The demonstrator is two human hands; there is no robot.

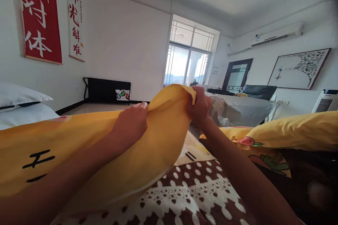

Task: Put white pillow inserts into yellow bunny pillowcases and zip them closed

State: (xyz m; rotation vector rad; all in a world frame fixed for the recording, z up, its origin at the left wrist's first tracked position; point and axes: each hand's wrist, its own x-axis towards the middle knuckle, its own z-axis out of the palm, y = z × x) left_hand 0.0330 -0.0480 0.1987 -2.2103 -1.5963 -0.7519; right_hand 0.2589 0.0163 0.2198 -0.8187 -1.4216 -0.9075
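A yellow pillowcase [166,123] with black printed marks on its left part stretches across the front of the view, raised above the bed. My left hand [132,121] is closed on its upper edge, with the thumb on top. Further right, my right hand [199,105] grips the corner in a fist, and a fold of cloth sticks out of it. Between the two hands the cloth hangs down in a curved sheet. Whether a pillow is inside, I cannot tell. Below it lies a brown and white dotted blanket [190,190].
White pillows [23,95] lie at the left. On the right is yellow bedding [298,130] with carrot prints. Beyond the bed stand a black panel [105,89], furniture under a plastic sheet [237,109] and a white appliance [326,101]. A window [188,59] is at the back.
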